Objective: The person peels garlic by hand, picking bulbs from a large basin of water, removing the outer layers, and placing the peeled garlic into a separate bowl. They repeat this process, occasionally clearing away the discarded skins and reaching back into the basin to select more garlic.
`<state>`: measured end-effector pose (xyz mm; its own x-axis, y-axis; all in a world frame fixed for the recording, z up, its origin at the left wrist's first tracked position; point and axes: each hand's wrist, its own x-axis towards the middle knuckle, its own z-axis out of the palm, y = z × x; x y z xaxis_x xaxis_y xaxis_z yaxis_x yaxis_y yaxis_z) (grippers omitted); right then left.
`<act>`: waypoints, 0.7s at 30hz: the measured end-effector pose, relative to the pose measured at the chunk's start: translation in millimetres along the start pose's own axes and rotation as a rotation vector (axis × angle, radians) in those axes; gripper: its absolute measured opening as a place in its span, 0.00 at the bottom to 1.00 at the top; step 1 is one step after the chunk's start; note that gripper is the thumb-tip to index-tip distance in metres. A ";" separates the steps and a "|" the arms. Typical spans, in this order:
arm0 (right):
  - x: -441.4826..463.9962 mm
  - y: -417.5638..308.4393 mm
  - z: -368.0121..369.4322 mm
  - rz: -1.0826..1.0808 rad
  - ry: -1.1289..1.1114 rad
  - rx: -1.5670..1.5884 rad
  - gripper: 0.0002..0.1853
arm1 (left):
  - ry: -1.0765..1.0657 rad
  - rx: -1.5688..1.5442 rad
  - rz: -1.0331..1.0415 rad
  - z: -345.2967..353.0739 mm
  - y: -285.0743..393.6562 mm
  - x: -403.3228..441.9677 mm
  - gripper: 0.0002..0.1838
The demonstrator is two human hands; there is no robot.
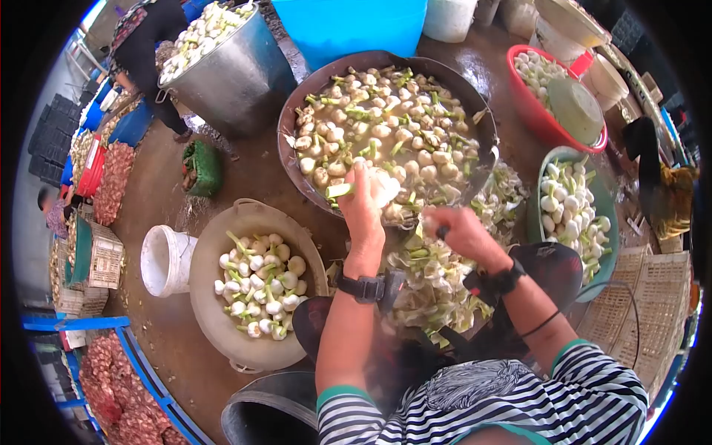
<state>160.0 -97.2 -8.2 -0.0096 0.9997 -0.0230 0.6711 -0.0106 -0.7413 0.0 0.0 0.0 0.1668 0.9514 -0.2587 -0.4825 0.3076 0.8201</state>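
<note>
My left hand is closed round a white garlic bulb whose cut green stem points left, above the near edge of a wide pan of water and floating bulbs. To its right, my right hand is closed on a small dark-handled tool; the blade cannot be made out. Below both hands lies a heap of peeled skins and leaves. A round beige basin at the left holds trimmed white bulbs with short green stems.
A metal pot heaped with bulbs, a green basket and a white bucket stand left. On the right are a red basin, a green basin and wicker crates. Another person bends at upper left.
</note>
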 end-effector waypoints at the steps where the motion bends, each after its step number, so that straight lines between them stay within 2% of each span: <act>1: 6.5 -19.9 -7.4 0.054 0.040 0.112 0.26 | -0.008 0.020 0.050 2.0 -0.6 -2.3 0.21; 3: 25.6 -38.2 4.2 -0.092 0.263 0.397 0.24 | -0.011 0.155 0.231 5.7 -6.8 6.7 0.20; 5: 35.2 -43.2 15.3 0.040 0.305 0.415 0.15 | 0.039 0.304 0.415 8.2 -25.9 12.5 0.19; 7: 35.1 -41.5 21.4 0.106 0.279 0.637 0.12 | -0.003 0.104 0.216 15.0 -17.7 2.8 0.19; 9: 32.6 -42.4 14.4 0.154 0.129 0.956 0.10 | -0.067 -0.071 0.031 6.3 -8.2 3.8 0.20; 10: 30.0 -41.2 10.1 0.181 0.054 1.115 0.09 | -0.198 -0.151 -0.077 -3.6 -10.2 9.6 0.23; 13: 18.6 -28.5 -9.7 0.127 0.062 1.614 0.05 | -0.440 -0.470 -0.175 -2.2 -1.3 3.2 0.26; 14: 10.3 -30.2 -17.3 -0.049 0.048 1.442 0.06 | -0.642 -0.558 -0.142 -7.7 -3.8 9.2 0.30; 15: 2.8 -15.7 -19.2 -0.034 -0.001 1.449 0.08 | -0.644 -0.613 -0.158 -6.5 1.9 8.1 0.30; 17: -19.1 -6.8 -21.8 -0.136 -0.041 1.436 0.09 | -0.639 -0.730 -0.189 -2.1 14.2 2.3 0.33; 19: -41.6 4.6 -18.0 -0.032 0.000 1.424 0.10 | -0.574 -0.679 -0.139 -11.6 10.0 10.4 0.34; 20: -50.0 11.9 -13.0 -0.004 -0.002 1.539 0.08 | -0.559 -0.691 -0.151 -14.4 9.8 12.8 0.34; 21: -57.2 16.8 -8.9 0.132 0.010 1.476 0.08 | -0.545 -0.701 -0.167 -15.9 10.3 13.5 0.34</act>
<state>178.4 -154.4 -13.4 -0.0006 0.9898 -0.1426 -0.6753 -0.1056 -0.7299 -16.4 16.2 -3.2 0.5797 0.8112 0.0776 -0.7992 0.5474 0.2480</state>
